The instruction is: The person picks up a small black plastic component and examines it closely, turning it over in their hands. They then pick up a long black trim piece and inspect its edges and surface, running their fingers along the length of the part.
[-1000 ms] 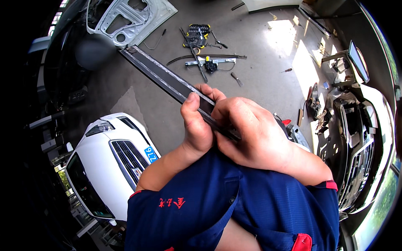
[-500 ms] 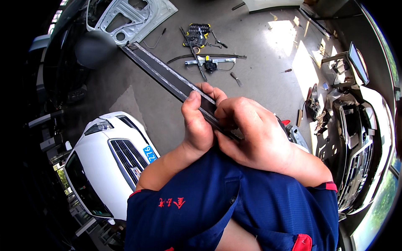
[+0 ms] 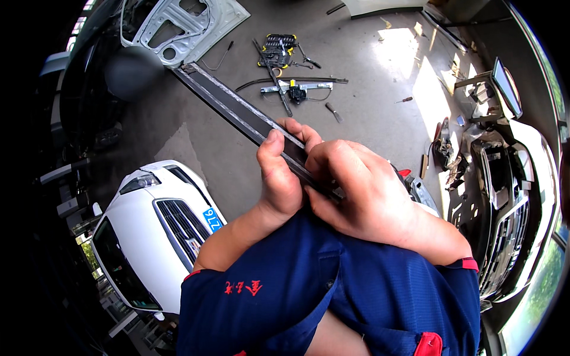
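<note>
A long black trim strip [image 3: 228, 101] with grey adhesive-like bands along both edges slants from my chest toward the far left. My left hand [image 3: 280, 178] is closed round it from beneath, its thumb along the near edge and fingertips showing past the far edge. At the strip's near end my right hand [image 3: 362, 190] is closed, with curled fingers and thumb pressed against it. The right fingertips and the very end of the strip are largely hidden behind that hand.
Beyond the strip lies a bare car door shell [image 3: 205, 26]. On the floor are an open tool case [image 3: 278, 50], a window regulator [image 3: 297, 89], a brush-like tool [image 3: 333, 112] and a screwdriver [image 3: 404, 99]. A white car [image 3: 139, 225] stands left; a removed front bumper [image 3: 504, 237] stands right.
Hardly anything differs; both hands keep their hold on the strip. The view has shifted very slightly.
</note>
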